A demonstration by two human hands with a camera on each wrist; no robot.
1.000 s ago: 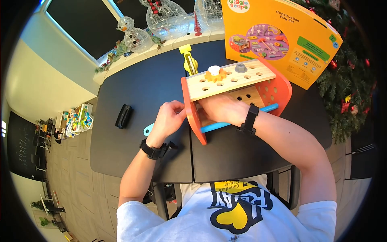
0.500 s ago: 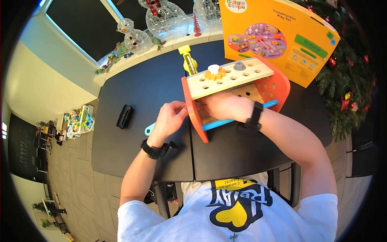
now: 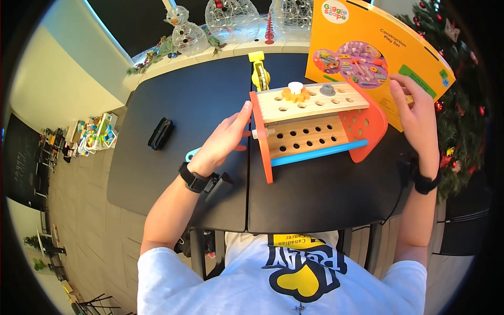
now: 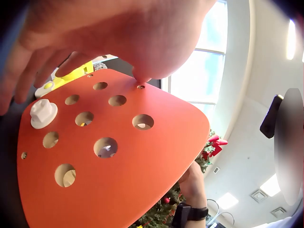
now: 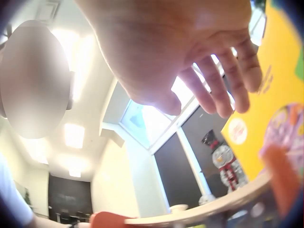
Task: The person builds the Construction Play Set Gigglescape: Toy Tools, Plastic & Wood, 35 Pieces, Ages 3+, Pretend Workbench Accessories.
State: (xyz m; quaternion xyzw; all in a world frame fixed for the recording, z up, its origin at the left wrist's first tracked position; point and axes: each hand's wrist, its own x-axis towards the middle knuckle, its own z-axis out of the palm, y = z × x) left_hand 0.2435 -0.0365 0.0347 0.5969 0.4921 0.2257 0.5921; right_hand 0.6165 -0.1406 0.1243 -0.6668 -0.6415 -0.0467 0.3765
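A toy workbench with red-orange side panels [image 3: 371, 128], pale wooden boards [image 3: 310, 139] and a blue bar [image 3: 320, 153] stands on the table. My left hand [image 3: 223, 139] is beside its left panel, fingers straight; in the left wrist view the thumb tip is right at the panel's upper edge [image 4: 142, 84]. A white plastic bolt [image 4: 43, 113] sits in a hole of that panel, its threaded end showing inside. On the top board are an orange gear [image 3: 297, 95] with a white bolt [image 3: 295, 86] through it and a grey nut [image 3: 327, 90]. My right hand [image 3: 417, 118] is raised past the right panel, fingers loosely spread, holding nothing.
A yellow play-set box [image 3: 362, 47] stands behind the workbench, beside a decorated tree [image 3: 446, 157]. A yellow toy tool [image 3: 259, 73] lies at the back. On the left are a black case [image 3: 160, 133] and a teal piece [image 3: 191, 154] partly under my left wrist.
My right hand has come out from between the boards and moved right, past the workbench. The left hand's pinched fingers have straightened, uncovering the white bolt in the left panel.
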